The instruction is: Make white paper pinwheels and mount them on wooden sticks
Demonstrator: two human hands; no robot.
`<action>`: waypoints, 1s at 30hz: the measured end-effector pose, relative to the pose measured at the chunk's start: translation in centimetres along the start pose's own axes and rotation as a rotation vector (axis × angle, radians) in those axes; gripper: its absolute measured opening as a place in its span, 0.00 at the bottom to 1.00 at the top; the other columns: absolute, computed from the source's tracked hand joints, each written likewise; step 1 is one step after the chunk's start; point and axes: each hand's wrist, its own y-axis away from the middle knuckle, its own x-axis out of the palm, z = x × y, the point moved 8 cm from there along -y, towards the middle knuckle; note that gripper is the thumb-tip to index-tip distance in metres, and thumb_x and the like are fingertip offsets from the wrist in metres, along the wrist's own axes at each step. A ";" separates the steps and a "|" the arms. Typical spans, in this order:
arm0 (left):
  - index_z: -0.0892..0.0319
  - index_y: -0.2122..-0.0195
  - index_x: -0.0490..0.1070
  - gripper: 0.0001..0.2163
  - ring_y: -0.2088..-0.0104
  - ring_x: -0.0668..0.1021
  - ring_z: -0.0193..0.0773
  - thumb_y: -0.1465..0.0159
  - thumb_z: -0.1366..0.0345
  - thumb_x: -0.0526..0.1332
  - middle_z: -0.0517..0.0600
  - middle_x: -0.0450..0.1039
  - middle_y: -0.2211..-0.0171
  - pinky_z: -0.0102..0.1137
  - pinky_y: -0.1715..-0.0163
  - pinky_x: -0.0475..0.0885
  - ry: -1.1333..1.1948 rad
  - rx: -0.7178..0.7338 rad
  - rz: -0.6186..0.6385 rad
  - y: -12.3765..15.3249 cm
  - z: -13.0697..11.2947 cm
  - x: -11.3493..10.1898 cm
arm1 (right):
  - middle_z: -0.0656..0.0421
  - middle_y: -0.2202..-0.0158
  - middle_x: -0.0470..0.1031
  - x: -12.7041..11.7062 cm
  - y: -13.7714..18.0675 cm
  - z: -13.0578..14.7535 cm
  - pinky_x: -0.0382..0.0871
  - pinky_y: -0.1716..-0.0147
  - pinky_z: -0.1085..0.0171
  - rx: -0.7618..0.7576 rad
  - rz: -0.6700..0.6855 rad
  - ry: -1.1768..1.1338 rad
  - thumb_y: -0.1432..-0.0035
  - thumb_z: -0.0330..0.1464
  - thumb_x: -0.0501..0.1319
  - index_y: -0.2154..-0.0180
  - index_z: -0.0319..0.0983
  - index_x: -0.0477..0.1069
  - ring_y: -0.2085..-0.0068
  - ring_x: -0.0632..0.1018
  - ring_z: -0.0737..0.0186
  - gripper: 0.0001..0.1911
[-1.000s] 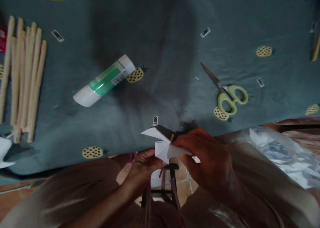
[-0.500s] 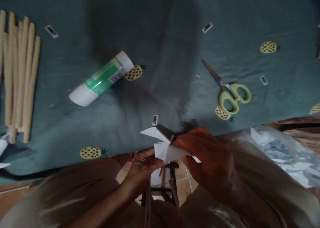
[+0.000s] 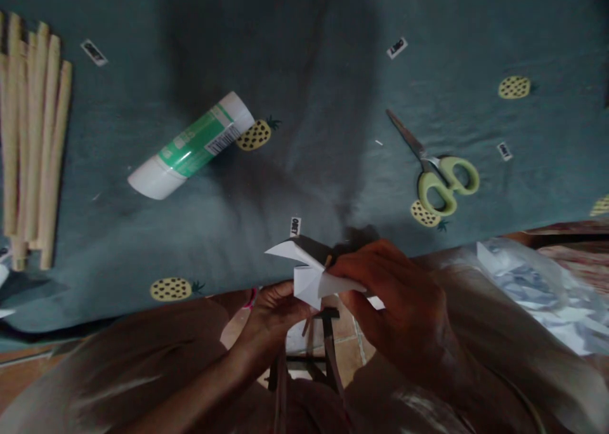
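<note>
A folded white paper piece [image 3: 308, 285] with pointed flaps is held between my hands at the table's near edge. My left hand [image 3: 278, 310] pinches its left and lower side, the fingertips partly hidden beneath it. Against its right side, the fingers of my right hand [image 3: 394, 294] are closed. A thin brown stick shows at the right-hand fingertips, its tip [image 3: 328, 261] poking up by the paper; a similar thin piece [image 3: 307, 325] sticks out below. Whether these are one stick I cannot tell.
On the green pineapple-print tablecloth [image 3: 323, 167] lie a white-and-green glue stick [image 3: 193, 147] and scissors [image 3: 432, 164] with green handles. Several tan rolled sticks [image 3: 35, 142] lie at the left. A clear plastic bag [image 3: 542, 294] of white paper pieces sits at the right.
The paper has tilted slightly in my hands and its right flap looks narrower. Both hands keep nearly the same place and grip. The view has shifted a little.
</note>
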 end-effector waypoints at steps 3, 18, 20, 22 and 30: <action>0.57 0.77 0.82 0.09 0.75 0.76 0.34 0.62 0.68 0.75 0.47 0.78 0.80 0.28 0.68 0.73 -0.031 -0.018 -0.025 0.3 -0.4 0.1 | 0.54 0.67 0.80 0.0 0.0 0.0 0.69 0.67 0.62 -0.001 0.009 0.000 0.40 0.24 0.58 0.62 0.32 0.74 0.64 0.74 0.60 0.07; 0.59 0.84 0.77 0.05 0.78 0.72 0.33 0.60 0.68 0.73 0.47 0.75 0.81 0.28 0.72 0.70 -0.146 -0.034 -0.014 0.3 -0.2 -0.1 | 0.56 0.67 0.80 0.0 0.0 0.2 0.70 0.67 0.63 -0.011 0.013 0.001 0.41 0.23 0.59 0.63 0.33 0.75 0.66 0.73 0.62 0.07; 0.58 0.83 0.78 0.06 0.77 0.74 0.35 0.60 0.68 0.74 0.47 0.76 0.81 0.30 0.68 0.72 -0.124 -0.008 0.000 0.1 0.0 -0.2 | 0.56 0.67 0.81 0.0 -0.1 0.2 0.70 0.69 0.63 -0.002 0.003 0.007 0.41 0.23 0.59 0.64 0.34 0.75 0.66 0.74 0.61 0.07; 0.59 0.81 0.79 0.07 0.75 0.76 0.36 0.60 0.68 0.75 0.48 0.77 0.80 0.31 0.66 0.73 -0.118 0.009 0.006 0.0 0.2 -0.4 | 0.57 0.68 0.81 -0.1 -0.3 0.3 0.70 0.70 0.63 0.010 -0.004 0.008 0.41 0.23 0.60 0.64 0.35 0.75 0.67 0.74 0.61 0.06; 0.59 0.80 0.79 0.07 0.73 0.78 0.38 0.59 0.65 0.75 0.48 0.78 0.79 0.32 0.64 0.74 -0.125 0.022 0.002 0.3 -0.4 -0.2 | 0.55 0.69 0.80 0.1 -0.5 0.7 0.71 0.71 0.61 -0.062 0.054 0.052 0.42 0.23 0.59 0.64 0.35 0.74 0.68 0.74 0.60 0.06</action>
